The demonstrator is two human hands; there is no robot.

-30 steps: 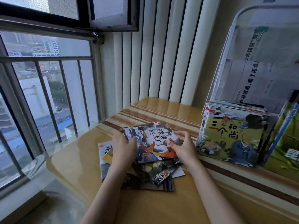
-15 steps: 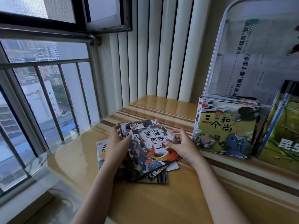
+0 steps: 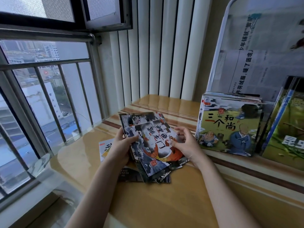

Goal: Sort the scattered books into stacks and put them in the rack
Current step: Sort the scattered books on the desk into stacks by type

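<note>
Two hands, left hand [image 3: 120, 146] and right hand [image 3: 184, 144], pinch opposite edges of a book pile [image 3: 151, 145], apparently squaring it for the rack [image 3: 220, 63] beyond the right grip.

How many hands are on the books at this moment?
2. The left hand grips the left edge of the held books; the right hand holds their right edge. Other books beneath are partly hidden.

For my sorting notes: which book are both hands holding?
The fish book, gripped by left hand and right hand; the monk book stands untouched.
</note>
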